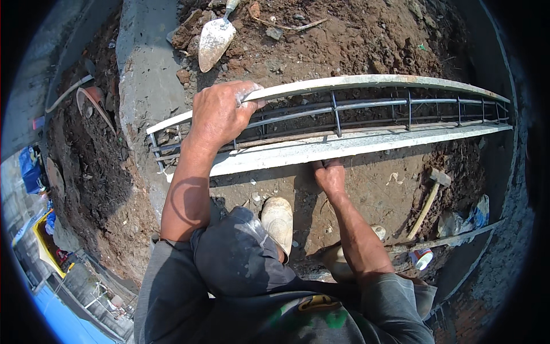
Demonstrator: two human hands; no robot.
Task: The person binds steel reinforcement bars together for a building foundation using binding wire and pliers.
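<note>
Rebar cage (409, 109) between far board (372, 82) and near board (344, 148)

Left hand (225, 109) clasps the far board near the cage's left end. Right hand (330, 176) is at the near board's edge, fingertips hidden; I cannot tell its grip. Trowel (216, 43) lies beyond the cage.

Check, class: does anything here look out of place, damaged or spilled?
Crumpled plastic and a tub sit in the dirt near the hammer, looking like litter. The boards look bowed, though the wide lens may cause that. No spill shows.
</note>
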